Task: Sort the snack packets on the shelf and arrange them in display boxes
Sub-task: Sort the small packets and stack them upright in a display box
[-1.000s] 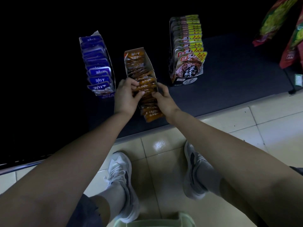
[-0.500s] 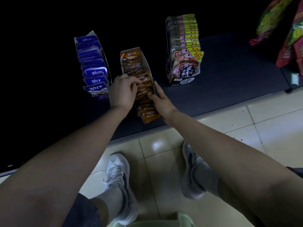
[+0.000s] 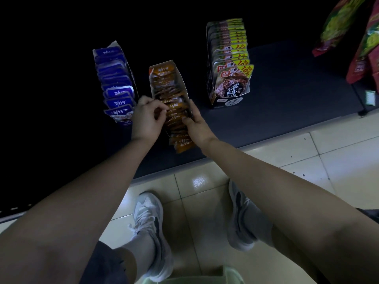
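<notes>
**Both hands on the orange row, close to the shelf's front edge**

My left hand [image 3: 146, 119] has its fingers curled in, pinching the tops of the orange packets [image 3: 176, 113] from the row's left side. My right hand [image 3: 198, 125] lies along the other side: fingers straight against the outside of the orange display box [image 3: 183, 85] at its right wall, thumb tip resting on the packets. It carries nothing.

The packets stand on edge in a line that runs out past the box's open front, and the nearest ones lean close to the front lip of the dark shelf [image 3: 287, 95].

On my left, the blue box [image 3: 114, 83] sits just beside my knuckles, its front packets almost touching the back of my hand. That side is tight. On my right, a strip of bare shelf lies between my fingers and the black-and-yellow box [image 3: 229, 64], which stands well apart. Beyond it the shelf is open as far as the hanging bags [image 3: 348, 31] at the far right.

Below the lip are pale floor tiles [image 3: 307, 160] and my shoes [image 3: 149, 224]. The rim of a green basket [image 3: 194, 277] shows at the bottom edge of the view.
</notes>
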Demonstrator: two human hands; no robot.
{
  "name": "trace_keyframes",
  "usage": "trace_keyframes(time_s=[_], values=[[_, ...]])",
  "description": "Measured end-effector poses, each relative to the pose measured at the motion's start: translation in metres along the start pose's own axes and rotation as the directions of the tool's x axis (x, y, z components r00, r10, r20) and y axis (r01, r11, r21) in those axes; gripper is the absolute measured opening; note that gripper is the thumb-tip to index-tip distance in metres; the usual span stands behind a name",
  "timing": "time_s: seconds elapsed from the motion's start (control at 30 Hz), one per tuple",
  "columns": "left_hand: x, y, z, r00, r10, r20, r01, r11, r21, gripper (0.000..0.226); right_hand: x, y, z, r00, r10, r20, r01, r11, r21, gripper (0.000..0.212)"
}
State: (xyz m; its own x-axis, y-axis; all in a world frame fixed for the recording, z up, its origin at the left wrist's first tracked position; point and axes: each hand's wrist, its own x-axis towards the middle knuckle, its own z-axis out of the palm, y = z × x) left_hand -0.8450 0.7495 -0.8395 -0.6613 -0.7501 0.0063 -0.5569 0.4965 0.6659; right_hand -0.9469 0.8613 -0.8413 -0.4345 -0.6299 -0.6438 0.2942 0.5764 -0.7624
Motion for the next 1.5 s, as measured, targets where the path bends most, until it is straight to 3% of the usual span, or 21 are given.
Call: trace_keyframes(time_s=[0.13,0.23,0.33,0.43,0.6,0.8,1.0,1.13,1.5], values=[[-0.003,0.000,0.002,0.996,-0.088,-0.025,0.086,0.994,-0.075,0.013,0.004,-0.011,-0.002,1.000,-0.002,0.006,0.003,0.996,-0.094,0.059],[-0.004,0.010,0.005,0.978,-0.198,-0.071,0.192,0.978,-0.084,0.033,0.007,-0.001,-0.010,0.999,0.014,-0.043,-0.016,0.999,-0.042,0.062],[-0.005,0.014,0.012,0.972,-0.235,0.005,0.234,0.966,-0.111,0.053,0.006,0.002,-0.007,0.999,0.025,-0.046,-0.025,1.000,0.004,0.064],[-0.008,0.017,0.019,0.972,-0.230,0.047,0.235,0.957,-0.172,0.059,0.008,0.001,-0.005,0.999,0.009,-0.039,-0.009,1.000,-0.013,0.065],[-0.008,0.020,0.017,0.977,-0.206,0.047,0.210,0.972,-0.107,0.053,0.005,-0.015,0.007,0.998,0.052,0.032,-0.046,0.986,-0.159,0.083],[0.000,0.011,0.012,0.972,-0.223,-0.074,0.210,0.966,-0.152,0.038,0.006,-0.002,-0.017,0.999,-0.002,-0.035,0.001,1.000,-0.026,0.063],[0.008,0.010,0.004,0.960,-0.186,-0.211,0.159,0.978,-0.137,0.022,0.009,-0.010,-0.023,0.998,0.021,0.061,-0.014,0.994,-0.110,0.067],[0.012,0.007,0.005,0.987,-0.107,-0.117,0.103,0.994,-0.042,0.014,0.011,-0.011,-0.030,0.984,0.140,0.107,-0.141,0.990,0.000,0.070],[0.000,0.018,0.015,0.970,-0.244,0.020,0.241,0.939,-0.245,0.042,0.004,-0.001,-0.033,0.937,0.307,0.166,-0.329,0.935,0.130,0.093]])
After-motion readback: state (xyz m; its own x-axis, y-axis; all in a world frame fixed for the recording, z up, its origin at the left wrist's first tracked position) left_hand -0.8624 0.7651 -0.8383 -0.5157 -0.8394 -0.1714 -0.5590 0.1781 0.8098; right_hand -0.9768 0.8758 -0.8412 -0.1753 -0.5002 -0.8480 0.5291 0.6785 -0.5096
